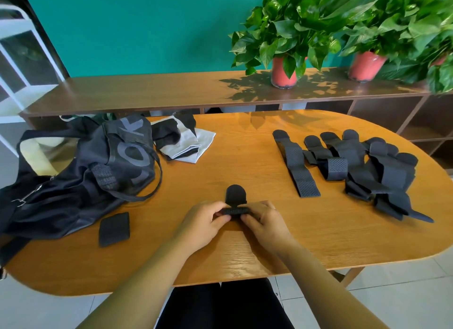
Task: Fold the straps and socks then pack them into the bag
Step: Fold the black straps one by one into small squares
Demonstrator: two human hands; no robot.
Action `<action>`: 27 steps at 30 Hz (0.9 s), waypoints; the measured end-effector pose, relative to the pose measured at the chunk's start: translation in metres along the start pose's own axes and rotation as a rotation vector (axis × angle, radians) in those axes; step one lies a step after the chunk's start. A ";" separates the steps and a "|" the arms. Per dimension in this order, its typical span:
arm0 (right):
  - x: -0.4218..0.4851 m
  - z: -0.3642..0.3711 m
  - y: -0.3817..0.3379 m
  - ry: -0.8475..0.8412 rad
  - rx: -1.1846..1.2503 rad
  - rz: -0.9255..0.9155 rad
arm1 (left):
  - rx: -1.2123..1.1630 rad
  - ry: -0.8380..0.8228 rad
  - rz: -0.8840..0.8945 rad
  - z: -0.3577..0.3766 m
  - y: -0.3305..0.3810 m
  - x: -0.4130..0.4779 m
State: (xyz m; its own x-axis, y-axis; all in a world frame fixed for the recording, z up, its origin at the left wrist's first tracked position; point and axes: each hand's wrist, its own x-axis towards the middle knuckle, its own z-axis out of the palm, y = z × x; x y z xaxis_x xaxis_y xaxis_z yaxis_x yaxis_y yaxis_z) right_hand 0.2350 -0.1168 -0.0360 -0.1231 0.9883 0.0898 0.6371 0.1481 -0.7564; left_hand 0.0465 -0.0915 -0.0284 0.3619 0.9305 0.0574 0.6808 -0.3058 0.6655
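**Dark-clothed lap [225, 306], two hands on one strap [235, 195]**

Two bare forearms [147, 279] reached up from the bottom edge, over the lap and across the near rim of the oval wooden table [245, 257]. The left hand [203, 221] and the right hand [266, 221] met just past that rim, near the table's middle. Fingers and thumbs of both were curled in, pinching the rolled or folded bulk of the black strap between them. The left hand held its left end and the right hand its right end. The strap's rounded tab stuck out beyond the fingers, away from the person, lying on the wood.

To the left, near the front edge, a folded piece [114, 229] of the same dark cloth lay flat, just beside the black bag [81, 172]. The bag sprawled over the table's left end, slumped and partly open, with grey lettering on its side and one thin handle looping out onto the wood. Behind its right side, against it, lay the socks [181, 142], black and pale grey, in a loose heap.

Well apart on the right, the other straps [355, 162] lay spread in an overlapping row, rounded ends pointing away.

Beyond the table stood a long wooden sideboard [147, 91] carrying leafy plants [284, 72] in red pots, against a teal wall [147, 22]. A white shelf unit [17, 59] showed at far left.
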 end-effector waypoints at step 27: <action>0.019 0.026 -0.007 0.446 -0.260 0.175 | 0.312 0.098 -0.261 0.019 0.019 0.037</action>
State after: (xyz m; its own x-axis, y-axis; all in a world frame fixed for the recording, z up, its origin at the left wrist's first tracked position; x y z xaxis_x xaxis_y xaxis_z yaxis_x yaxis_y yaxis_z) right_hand 0.2083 -0.0996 -0.0458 0.3006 0.9100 0.2857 0.7931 -0.0721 -0.6048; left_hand 0.0853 -0.0667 -0.0280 0.0992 0.9951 -0.0029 0.9075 -0.0892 0.4104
